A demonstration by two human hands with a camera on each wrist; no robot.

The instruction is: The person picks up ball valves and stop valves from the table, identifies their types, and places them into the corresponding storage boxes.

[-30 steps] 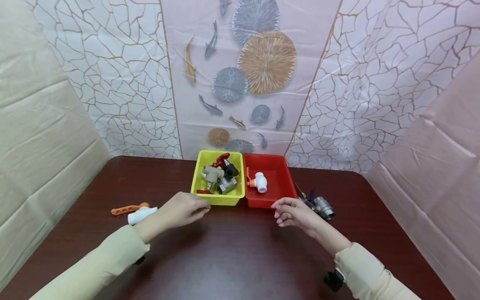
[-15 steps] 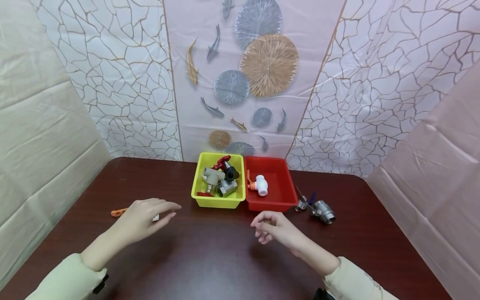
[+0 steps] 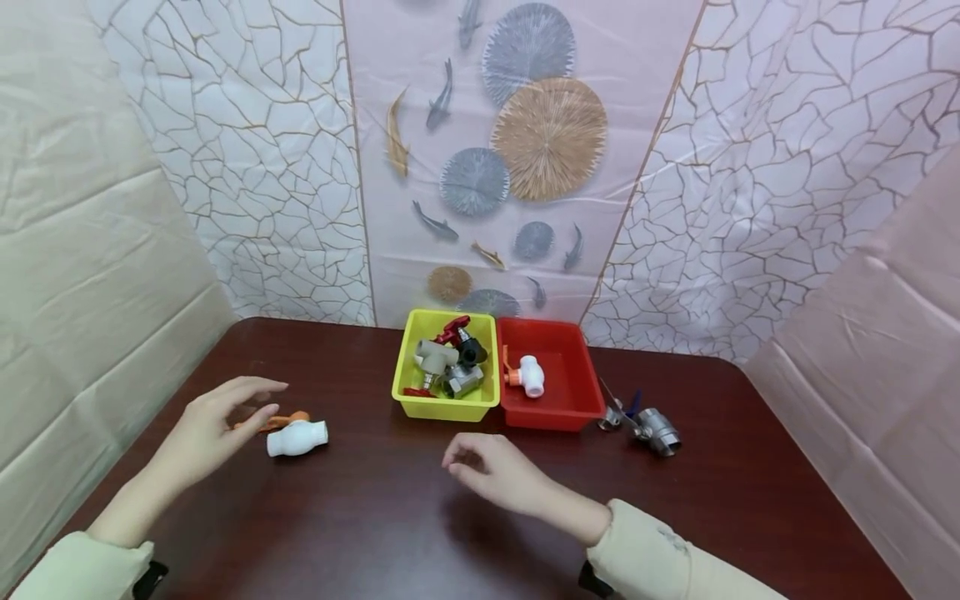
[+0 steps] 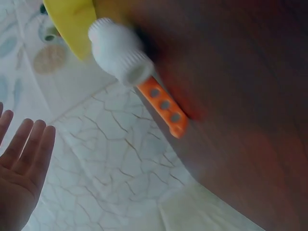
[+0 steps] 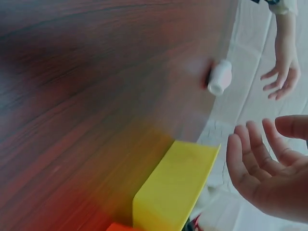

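My left hand point(image 3: 204, 427) hovers over the table's left side, thumb and fingers apart, nothing between them. Just right of its fingertips lies a white plastic ball valve point(image 3: 297, 438) with an orange lever. That lever point(image 4: 165, 104), pierced by several holes, shows fully in the left wrist view. Loosely bent and holding nothing, my right hand point(image 3: 498, 473) is above the table in front of the two bins. The yellow bin point(image 3: 444, 410) contains several valves, grey, black and metal, some with red handles. Inside the red bin point(image 3: 551, 419) sits another white ball valve point(image 3: 532, 377) with an orange lever.
Right of the red bin, metal valves point(image 3: 656, 432) lie on the dark wooden table point(image 3: 390, 517), one with a blue handle point(image 3: 634, 403). Patterned cloth point(image 3: 285, 158) hangs behind the table, with plain cloth along both sides.
My left hand has drawn back leftward from beside the yellow bin to the loose white valve. My right hand has moved left and toward me, away from the red bin.
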